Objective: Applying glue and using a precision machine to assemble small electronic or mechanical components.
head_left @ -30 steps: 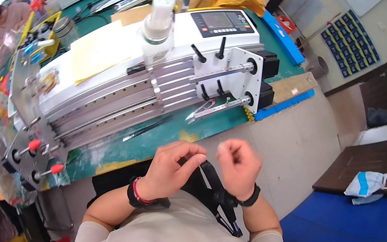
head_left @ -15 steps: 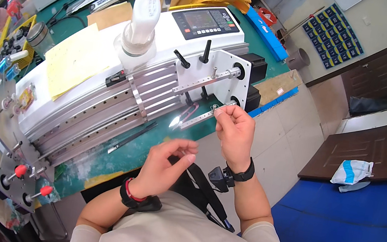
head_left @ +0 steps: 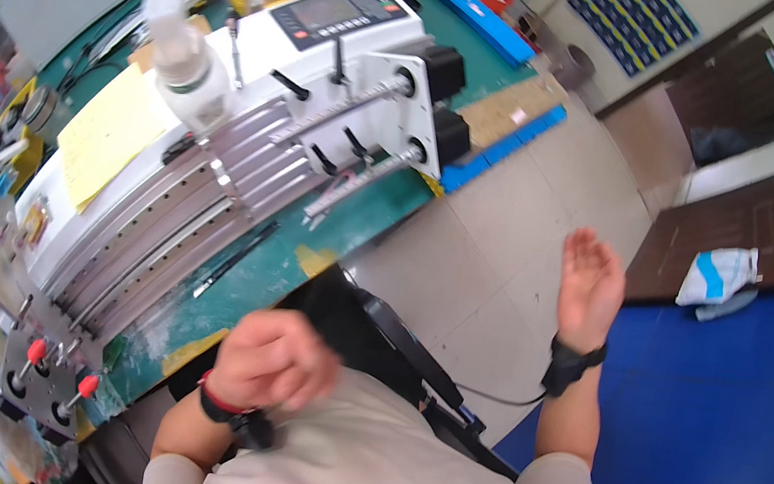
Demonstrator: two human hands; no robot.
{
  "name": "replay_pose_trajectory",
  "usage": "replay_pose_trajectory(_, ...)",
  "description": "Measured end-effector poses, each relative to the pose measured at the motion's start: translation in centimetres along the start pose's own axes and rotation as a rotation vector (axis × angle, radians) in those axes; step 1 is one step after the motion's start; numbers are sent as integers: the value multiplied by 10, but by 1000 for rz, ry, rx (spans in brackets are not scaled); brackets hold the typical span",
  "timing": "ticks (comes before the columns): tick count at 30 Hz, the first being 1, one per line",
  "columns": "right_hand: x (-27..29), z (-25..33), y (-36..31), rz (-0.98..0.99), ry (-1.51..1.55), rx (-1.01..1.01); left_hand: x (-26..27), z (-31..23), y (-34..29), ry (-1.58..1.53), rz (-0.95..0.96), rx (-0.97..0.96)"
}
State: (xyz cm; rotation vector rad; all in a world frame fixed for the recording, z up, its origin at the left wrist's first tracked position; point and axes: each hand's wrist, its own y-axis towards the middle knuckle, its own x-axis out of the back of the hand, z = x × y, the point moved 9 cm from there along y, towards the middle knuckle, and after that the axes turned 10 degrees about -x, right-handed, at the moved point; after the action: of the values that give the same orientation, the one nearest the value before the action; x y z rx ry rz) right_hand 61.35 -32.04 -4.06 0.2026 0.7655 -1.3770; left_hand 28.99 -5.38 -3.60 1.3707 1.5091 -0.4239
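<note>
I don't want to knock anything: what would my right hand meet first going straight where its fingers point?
Probably the grey bin beyond the tiled floor: your right hand points roughly toward it, though depth is unclear and it may pass above.

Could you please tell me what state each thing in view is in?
Left hand: fingers curled, blurred; whether it holds anything is unclear.
Right hand: open, nothing visible in it.
Bottle: standing on the white machine.
Yellow sheet: lying on the machine's top.
Control screen: too unclear to tell if lit.
Thin dark tool: lying on the green bench.
White-and-blue package: lying down; whether sealed is unclear.
</note>
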Motion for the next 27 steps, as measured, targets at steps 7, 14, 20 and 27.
replay_pose_trajectory(7, -75, -34, -39, 623, 24, -269, -5, -61, -80, 96, -179, -173)
replay_pose_trajectory(14, -138, -221, -82, 514, -344, -827, -33, -127, -133, 542, -270, -453)
replay_pose_trajectory(20, -166, -240, -83, 610, -396, -819, -31, -147, -155, 848, -434, -429)
replay_pose_trajectory(27, -180, -246, -84, 671, -494, -793, -28, -169, -161, 1043, -507, -471)
